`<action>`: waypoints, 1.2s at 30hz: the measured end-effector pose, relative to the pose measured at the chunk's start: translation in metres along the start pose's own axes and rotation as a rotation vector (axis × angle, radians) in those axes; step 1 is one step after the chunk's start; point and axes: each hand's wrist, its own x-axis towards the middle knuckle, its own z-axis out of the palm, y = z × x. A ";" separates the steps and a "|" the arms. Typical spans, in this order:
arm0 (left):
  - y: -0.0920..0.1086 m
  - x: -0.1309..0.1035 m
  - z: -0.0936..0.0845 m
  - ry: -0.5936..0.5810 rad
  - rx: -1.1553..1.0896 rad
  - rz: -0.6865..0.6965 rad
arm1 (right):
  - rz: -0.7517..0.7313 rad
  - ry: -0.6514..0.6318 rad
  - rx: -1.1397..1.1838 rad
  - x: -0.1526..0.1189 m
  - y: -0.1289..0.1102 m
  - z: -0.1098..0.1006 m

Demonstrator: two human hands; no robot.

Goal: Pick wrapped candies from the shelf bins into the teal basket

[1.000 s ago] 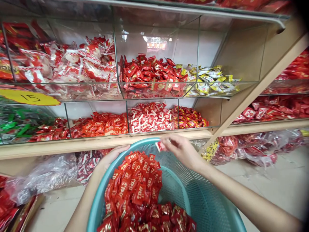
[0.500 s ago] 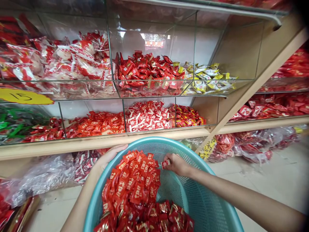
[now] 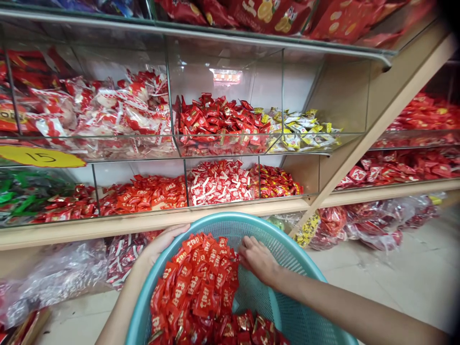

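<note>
My left hand (image 3: 164, 243) grips the left rim of a teal plastic basket (image 3: 316, 268), fingers over its edge. Inside, bright red wrapped candies (image 3: 196, 278) with pale gold lettering are heaped on the left. Darker red shiny wrapped candies (image 3: 247, 328) lie nearest me. My right hand (image 3: 257, 258) is inside the basket with curled fingers, at the right edge of the bright red heap. Its fingertips face away from me, and whatever they hold is hidden.
Glass-fronted shelves ahead hold wrapped sweets, among them red-and-white candies (image 3: 221, 182) and yellow-and-white packets (image 3: 302, 127). A yellow price tag (image 3: 41, 156) reads 15. Below the wooden shelf edge (image 3: 89, 229), plastic bags (image 3: 68, 273) of sweets sit on the tiled floor.
The view has tilted up, showing more of the upper shelf. My right hand has turned palm-down and closer to the red heap; the small red-and-white candy in its fingers is out of sight.
</note>
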 end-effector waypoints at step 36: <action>-0.004 0.003 -0.005 -0.013 0.074 0.135 | 0.063 0.561 0.134 0.051 0.018 -0.165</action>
